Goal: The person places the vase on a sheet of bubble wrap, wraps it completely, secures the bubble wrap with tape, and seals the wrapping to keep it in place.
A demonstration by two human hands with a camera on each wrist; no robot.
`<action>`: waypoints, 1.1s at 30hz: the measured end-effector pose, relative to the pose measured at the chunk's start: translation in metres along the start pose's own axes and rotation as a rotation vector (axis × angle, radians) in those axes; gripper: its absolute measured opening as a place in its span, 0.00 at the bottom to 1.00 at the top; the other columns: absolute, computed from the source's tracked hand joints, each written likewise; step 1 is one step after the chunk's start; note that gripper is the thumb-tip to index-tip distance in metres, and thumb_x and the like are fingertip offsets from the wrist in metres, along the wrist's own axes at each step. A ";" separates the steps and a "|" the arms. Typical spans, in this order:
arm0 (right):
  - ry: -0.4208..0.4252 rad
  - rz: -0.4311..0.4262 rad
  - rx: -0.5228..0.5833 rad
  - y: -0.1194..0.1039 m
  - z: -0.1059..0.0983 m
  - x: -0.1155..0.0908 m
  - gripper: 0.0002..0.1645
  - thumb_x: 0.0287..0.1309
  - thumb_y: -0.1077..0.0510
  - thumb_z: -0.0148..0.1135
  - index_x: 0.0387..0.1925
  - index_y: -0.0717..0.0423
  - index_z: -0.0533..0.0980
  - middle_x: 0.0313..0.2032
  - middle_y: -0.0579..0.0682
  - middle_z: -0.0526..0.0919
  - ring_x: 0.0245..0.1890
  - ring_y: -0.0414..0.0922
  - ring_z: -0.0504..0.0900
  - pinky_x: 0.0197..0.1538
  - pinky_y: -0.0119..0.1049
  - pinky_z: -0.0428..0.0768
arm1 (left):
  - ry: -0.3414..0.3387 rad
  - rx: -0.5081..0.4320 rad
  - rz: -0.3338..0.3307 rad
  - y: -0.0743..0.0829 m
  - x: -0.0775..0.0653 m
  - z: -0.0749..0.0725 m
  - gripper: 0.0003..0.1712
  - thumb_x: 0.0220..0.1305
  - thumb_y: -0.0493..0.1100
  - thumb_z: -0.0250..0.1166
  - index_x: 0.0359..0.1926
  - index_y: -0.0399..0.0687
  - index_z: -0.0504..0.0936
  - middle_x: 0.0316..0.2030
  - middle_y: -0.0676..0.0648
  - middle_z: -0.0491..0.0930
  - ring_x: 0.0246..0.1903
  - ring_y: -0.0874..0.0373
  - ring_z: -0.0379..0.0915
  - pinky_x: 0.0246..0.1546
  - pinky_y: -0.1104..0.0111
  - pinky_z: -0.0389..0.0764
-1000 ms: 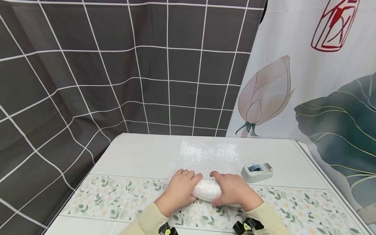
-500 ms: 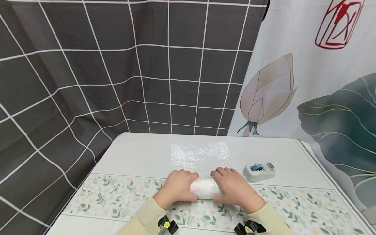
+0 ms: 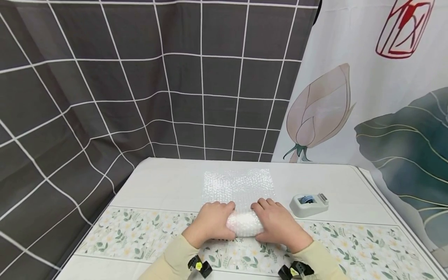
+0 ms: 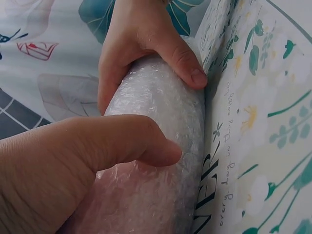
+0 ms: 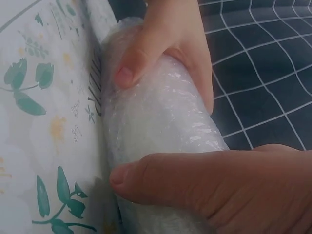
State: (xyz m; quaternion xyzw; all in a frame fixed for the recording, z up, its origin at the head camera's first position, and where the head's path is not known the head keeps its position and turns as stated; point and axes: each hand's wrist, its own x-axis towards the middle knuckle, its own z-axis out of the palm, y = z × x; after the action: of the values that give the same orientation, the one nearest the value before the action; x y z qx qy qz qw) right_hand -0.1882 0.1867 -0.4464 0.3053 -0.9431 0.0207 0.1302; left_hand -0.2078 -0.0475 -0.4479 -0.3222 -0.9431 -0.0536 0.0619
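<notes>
A roll of clear bubble wrap lies crosswise on the table's floral strip, with something pinkish showing faintly through it in the left wrist view. My left hand grips its left end, the thumb pressed along the near side. Round the right end curls my right hand, its fingers over the top. From beneath the roll, a flat sheet of bubble wrap stretches away towards the back. What the wrap encloses cannot be made out.
A white tape dispenser with a blue core stands to the right, behind the right hand. The white table ends at a dark grid-patterned curtain at the back and left. A white lotus-print curtain hangs at the right.
Over the last second, both hands have straightened the roll, and the flat sheet has shifted left relative to the tape dispenser. The last half second brings hardly any movement; the grip stays.
</notes>
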 end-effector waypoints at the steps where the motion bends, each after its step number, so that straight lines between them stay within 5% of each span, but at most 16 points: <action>1: 0.000 0.001 0.001 0.000 0.000 0.000 0.44 0.26 0.43 0.78 0.50 0.55 0.76 0.41 0.49 0.77 0.40 0.48 0.76 0.40 0.46 0.79 | 0.000 0.006 0.007 0.000 0.000 0.000 0.31 0.36 0.61 0.72 0.43 0.56 0.77 0.24 0.58 0.76 0.20 0.61 0.69 0.20 0.67 0.71; 9: -0.034 0.038 0.051 -0.001 0.001 -0.001 0.43 0.26 0.43 0.76 0.49 0.58 0.77 0.38 0.49 0.77 0.36 0.48 0.74 0.36 0.45 0.78 | 0.009 0.065 0.061 -0.005 -0.003 -0.002 0.36 0.41 0.67 0.71 0.51 0.58 0.80 0.35 0.55 0.75 0.32 0.59 0.72 0.30 0.64 0.77; 19: -0.149 0.148 0.165 -0.002 -0.005 -0.002 0.42 0.23 0.43 0.74 0.46 0.57 0.78 0.33 0.46 0.76 0.31 0.45 0.75 0.31 0.44 0.78 | -0.054 -0.053 0.013 -0.021 -0.008 -0.010 0.49 0.38 0.80 0.71 0.58 0.59 0.81 0.45 0.56 0.81 0.42 0.56 0.78 0.42 0.59 0.80; 33: -0.253 0.159 0.307 0.004 -0.011 0.000 0.44 0.24 0.41 0.75 0.47 0.60 0.78 0.35 0.47 0.81 0.34 0.47 0.80 0.39 0.47 0.81 | -0.095 -0.197 0.037 -0.033 -0.009 -0.012 0.48 0.32 0.72 0.79 0.58 0.59 0.81 0.46 0.57 0.82 0.42 0.62 0.79 0.44 0.63 0.81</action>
State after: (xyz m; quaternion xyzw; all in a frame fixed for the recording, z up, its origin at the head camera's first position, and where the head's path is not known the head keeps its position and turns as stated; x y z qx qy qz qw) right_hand -0.1876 0.1914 -0.4359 0.2463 -0.9588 0.1359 -0.0395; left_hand -0.2199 -0.0801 -0.4397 -0.3460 -0.9291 -0.1297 -0.0137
